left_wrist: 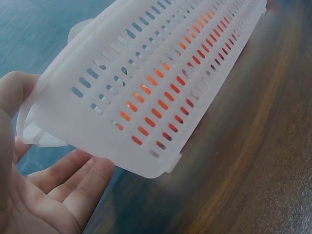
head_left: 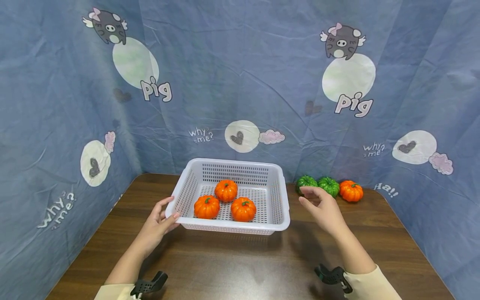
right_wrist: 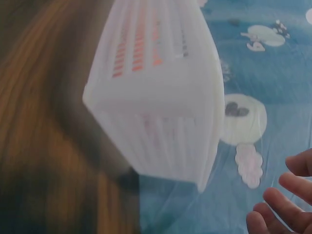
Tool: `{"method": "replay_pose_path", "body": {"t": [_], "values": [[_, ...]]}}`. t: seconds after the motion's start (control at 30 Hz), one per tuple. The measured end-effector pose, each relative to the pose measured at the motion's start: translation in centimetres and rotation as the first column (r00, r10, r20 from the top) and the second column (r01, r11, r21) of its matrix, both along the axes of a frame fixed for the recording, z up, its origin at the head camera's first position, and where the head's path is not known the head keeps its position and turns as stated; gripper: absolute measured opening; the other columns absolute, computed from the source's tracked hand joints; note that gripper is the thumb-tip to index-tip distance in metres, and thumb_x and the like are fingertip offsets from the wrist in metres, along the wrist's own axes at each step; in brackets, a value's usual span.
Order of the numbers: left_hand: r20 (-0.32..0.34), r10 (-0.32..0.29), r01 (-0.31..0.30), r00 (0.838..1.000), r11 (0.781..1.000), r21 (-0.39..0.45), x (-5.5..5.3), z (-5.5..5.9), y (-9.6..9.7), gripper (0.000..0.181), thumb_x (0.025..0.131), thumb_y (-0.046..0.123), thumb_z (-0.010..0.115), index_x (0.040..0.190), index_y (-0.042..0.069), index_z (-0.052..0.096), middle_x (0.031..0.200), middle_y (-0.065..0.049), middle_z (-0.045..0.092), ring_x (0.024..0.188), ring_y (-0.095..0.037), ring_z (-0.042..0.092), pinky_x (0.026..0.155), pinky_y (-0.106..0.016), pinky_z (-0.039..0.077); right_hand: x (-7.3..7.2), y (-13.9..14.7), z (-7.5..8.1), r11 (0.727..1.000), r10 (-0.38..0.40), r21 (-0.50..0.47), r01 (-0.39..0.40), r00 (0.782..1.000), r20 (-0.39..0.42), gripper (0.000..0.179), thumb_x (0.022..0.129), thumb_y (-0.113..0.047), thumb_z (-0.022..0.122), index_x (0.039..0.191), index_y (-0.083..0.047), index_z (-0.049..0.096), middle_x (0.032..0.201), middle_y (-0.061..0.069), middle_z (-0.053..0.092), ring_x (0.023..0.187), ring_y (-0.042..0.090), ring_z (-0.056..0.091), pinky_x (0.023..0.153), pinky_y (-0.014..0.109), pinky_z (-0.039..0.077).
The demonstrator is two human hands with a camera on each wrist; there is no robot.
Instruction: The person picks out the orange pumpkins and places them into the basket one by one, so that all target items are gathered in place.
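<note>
Grasping one basket (head_left: 228,225) by its left end, the left hand (head_left: 160,221) in the head view holds it alone, at the far middle of the table (head_left: 232,266); lopsided lifting could tilt it and roll its three orange pumpkins (head_left: 226,191) (head_left: 206,207) (head_left: 243,209). Two green pumpkins (head_left: 306,182) (head_left: 328,186) and a fourth orange pumpkin (head_left: 351,191) sit far right. In the left wrist view, the hold looks shallow and could slip. In the right wrist view, the right hand's (right_wrist: 285,209) fingers are loose and empty.

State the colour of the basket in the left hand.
White, with a faint greyish tint; the basket shows best in the head view.
</note>
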State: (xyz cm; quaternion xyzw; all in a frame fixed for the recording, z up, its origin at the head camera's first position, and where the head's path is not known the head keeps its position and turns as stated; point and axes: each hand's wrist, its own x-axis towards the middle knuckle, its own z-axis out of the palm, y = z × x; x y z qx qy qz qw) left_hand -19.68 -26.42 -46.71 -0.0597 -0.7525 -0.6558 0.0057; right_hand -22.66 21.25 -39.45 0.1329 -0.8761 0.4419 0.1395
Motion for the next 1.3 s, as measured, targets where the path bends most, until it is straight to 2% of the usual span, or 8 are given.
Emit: {"method": "replay_pose_path", "body": {"t": [0.17, 0.33, 0.5, 0.77, 0.83, 1.0, 1.17, 1.3], "values": [[0.003, 0.005, -0.005, 1.000, 1.000, 0.000, 0.0, -0.2, -0.1, 0.066, 0.100, 0.014, 0.062, 0.154, 0.012, 0.022, 0.143, -0.033, 0.041, 0.104, -0.005, 0.062, 0.093, -0.033, 0.055, 0.1, 1.6, 0.0, 0.998, -0.063, 0.014, 0.064, 0.998, -0.023, 0.030, 0.096, -0.013, 0.069, 0.123, 0.000, 0.066, 0.115, 0.017, 0.068, 0.107, 0.030, 0.063, 0.090, 0.041, 0.057], [-0.004, -0.005, 0.005, 1.000, 1.000, 0.008, 0.0, -0.2, -0.1, 0.067, 0.101, 0.015, 0.062, 0.154, 0.011, 0.022, 0.143, -0.034, 0.041, 0.104, -0.005, 0.062, 0.093, -0.033, 0.055, 0.5, 3.1, 0.1, 0.991, -0.132, 0.014, 0.132, 0.991, -0.010, 0.032, 0.097, -0.016, 0.067, 0.125, 0.000, 0.065, 0.119, 0.019, 0.067, 0.110, 0.029, 0.061, 0.083, 0.008, 0.048], [-0.003, -0.003, 0.003, 1.000, 1.000, 0.006, 0.0, -0.2, 0.0, 0.067, 0.100, 0.015, 0.062, 0.154, 0.012, 0.022, 0.143, -0.033, 0.041, 0.104, -0.005, 0.062, 0.093, -0.035, 0.055, 0.8, 4.7, 0.3, 0.982, -0.188, 0.020, 0.188, 0.982, -0.017, 0.035, 0.099, -0.022, 0.065, 0.127, -0.001, 0.064, 0.120, 0.019, 0.066, 0.112, 0.030, 0.060, 0.080, 0.000, 0.041], [-0.006, -0.012, 0.012, 1.000, 1.000, 0.009, 0.0, -0.2, 0.1, 0.066, 0.101, 0.013, 0.061, 0.154, 0.011, 0.021, 0.143, -0.034, 0.040, 0.106, -0.006, 0.062, 0.094, -0.036, 0.055, 0.3, 7.5, -0.3, 0.953, -0.301, 0.032, 0.302, 0.953, -0.033, 0.038, 0.099, -0.026, 0.064, 0.128, -0.001, 0.063, 0.121, 0.020, 0.066, 0.102, -0.001, 0.053, 0.076, 0.001, 0.042], [-0.017, -0.017, 0.017, 1.000, 1.000, 0.009, 0.0, -0.2, 0.1, 0.066, 0.101, 0.014, 0.060, 0.154, 0.010, 0.022, 0.143, -0.034, 0.041, 0.106, -0.006, 0.062, 0.094, -0.035, 0.055, 0.0, 8.2, -0.5, 0.941, -0.336, 0.029, 0.338, 0.941, -0.046, 0.036, 0.099, -0.024, 0.065, 0.127, -0.001, 0.064, 0.119, 0.021, 0.067, 0.100, 0.003, 0.055, 0.075, 0.003, 0.042], [-0.029, -0.022, 0.022, 0.999, 1.000, 0.014, 0.1, 0.0, 0.2, 0.065, 0.101, 0.013, 0.060, 0.154, 0.009, 0.022, 0.142, -0.035, 0.041, 0.109, -0.010, 0.062, 0.093, -0.034, 0.055, -0.8, 9.6, -1.3, 0.901, -0.430, 0.023, 0.433, 0.900, -0.074, 0.034, 0.096, -0.015, 0.066, 0.125, 0.002, 0.063, 0.117, 0.023, 0.066, 0.101, 0.025, 0.057, 0.074, 0.017, 0.041], [-0.029, -0.020, 0.021, 0.999, 1.000, 0.022, 0.0, 0.0, 0.1, 0.066, 0.101, 0.012, 0.060, 0.154, 0.009, 0.022, 0.143, -0.035, 0.040, 0.110, -0.013, 0.062, 0.094, -0.037, 0.055, -1.8, 11.1, -2.5, 0.861, -0.507, 0.022, 0.509, 0.860, -0.065, 0.034, 0.096, -0.015, 0.065, 0.127, 0.001, 0.063, 0.120, 0.021, 0.064, 0.101, 0.029, 0.057, 0.076, 0.026, 0.041], [-0.023, -0.019, 0.019, 1.000, 1.000, 0.016, 0.0, -0.1, 0.0, 0.066, 0.101, 0.012, 0.060, 0.154, 0.009, 0.021, 0.143, -0.035, 0.040, 0.107, -0.008, 0.062, 0.094, -0.038, 0.054, -2.6, 12.2, -3.5, 0.846, -0.533, 0.015, 0.534, 0.846, -0.026, 0.037, 0.098, -0.016, 0.062, 0.130, 0.002, 0.061, 0.123, 0.023, 0.062, 0.108, 0.034, 0.057, 0.083, 0.033, 0.042]]}}
